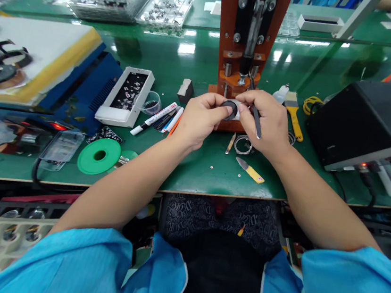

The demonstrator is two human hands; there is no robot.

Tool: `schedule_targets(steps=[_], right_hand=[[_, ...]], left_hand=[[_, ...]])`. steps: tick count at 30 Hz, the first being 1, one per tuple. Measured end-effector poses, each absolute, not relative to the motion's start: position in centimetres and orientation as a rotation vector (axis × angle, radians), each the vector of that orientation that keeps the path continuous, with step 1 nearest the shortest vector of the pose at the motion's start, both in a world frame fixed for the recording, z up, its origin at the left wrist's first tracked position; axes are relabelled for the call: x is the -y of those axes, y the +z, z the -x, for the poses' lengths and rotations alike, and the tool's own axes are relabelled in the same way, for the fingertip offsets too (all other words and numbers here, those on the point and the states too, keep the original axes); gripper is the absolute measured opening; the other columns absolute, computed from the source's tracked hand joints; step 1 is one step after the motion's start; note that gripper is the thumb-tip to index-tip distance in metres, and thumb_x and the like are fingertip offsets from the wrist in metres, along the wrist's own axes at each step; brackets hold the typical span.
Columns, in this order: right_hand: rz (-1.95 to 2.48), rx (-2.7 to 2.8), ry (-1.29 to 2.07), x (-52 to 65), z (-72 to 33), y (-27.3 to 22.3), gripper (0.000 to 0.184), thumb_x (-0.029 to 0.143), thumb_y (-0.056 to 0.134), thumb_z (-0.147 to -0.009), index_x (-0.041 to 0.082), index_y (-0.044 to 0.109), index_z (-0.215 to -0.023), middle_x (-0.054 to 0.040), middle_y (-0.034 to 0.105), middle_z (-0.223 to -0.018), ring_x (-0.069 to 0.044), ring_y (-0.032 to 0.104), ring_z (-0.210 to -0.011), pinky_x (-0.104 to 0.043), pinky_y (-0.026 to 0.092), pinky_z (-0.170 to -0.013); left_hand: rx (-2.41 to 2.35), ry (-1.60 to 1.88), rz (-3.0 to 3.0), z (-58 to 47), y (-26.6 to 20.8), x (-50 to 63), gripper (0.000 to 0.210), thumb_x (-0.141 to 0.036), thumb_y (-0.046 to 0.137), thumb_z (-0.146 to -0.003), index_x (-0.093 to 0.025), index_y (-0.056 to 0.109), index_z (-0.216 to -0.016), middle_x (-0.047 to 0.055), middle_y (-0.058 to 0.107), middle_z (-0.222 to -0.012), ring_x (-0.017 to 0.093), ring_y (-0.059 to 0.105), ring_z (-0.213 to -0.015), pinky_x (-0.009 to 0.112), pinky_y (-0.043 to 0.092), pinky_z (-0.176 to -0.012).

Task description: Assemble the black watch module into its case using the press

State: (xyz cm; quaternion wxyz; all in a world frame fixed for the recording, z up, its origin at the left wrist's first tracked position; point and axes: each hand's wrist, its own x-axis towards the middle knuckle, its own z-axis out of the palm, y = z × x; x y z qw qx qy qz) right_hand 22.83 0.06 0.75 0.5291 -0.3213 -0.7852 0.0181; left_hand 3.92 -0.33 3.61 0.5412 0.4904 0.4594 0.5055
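Note:
In front of the orange hand press (225,50), my left hand (201,118) pinches a small black round part (229,109) between thumb and fingers. My right hand (269,122) is closed around dark metal tweezers (256,121), whose end sticks out below the fingers. The right thumb and fingertips meet the black part's right side, where something pale shows; I cannot make out what that is. Just below the hands lie a metal ring (242,145) and a short brownish tool (230,143). Closer to the bench edge is a knife with a yellow handle (255,175).
Left of the hands are markers (158,119), a clear cup (151,103), a white box of small parts (130,92), a green spool (99,155) and a blue machine (83,75). Rightward are a yellow brush (294,118) and a black box-shaped device (365,124). Other people's hands show beyond.

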Motion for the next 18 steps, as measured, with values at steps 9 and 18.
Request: schedule_targets(steps=[9,18], right_hand=[[0.790,1.957,0.026,-0.3,-23.0,0.4,0.017,0.028,0.059,-0.116,0.024,0.075,-0.112,-0.0056,0.084,-0.108,-0.025,0.081,-0.102,-0.041,0.063,-0.092],[0.857,1.994,0.020,-0.5,-23.1,0.1,0.019,0.029,0.056,-0.117,0.023,0.074,-0.114,-0.0069,0.082,-0.109,-0.026,0.078,-0.104,-0.042,0.060,-0.094]], left_hand=[[-1.072,1.229,-1.426,-3.1,2.4,-0.3,0.013,-0.012,0.080,-0.088,-0.018,0.074,-0.078,-0.001,0.069,-0.079,0.011,0.057,-0.075,0.023,0.045,-0.073],[-1.184,1.233,-1.692,-3.0,2.7,-0.1,0.010,-0.010,0.077,-0.084,-0.020,0.077,-0.085,-0.002,0.073,-0.082,0.014,0.058,-0.076,0.025,0.044,-0.074]])
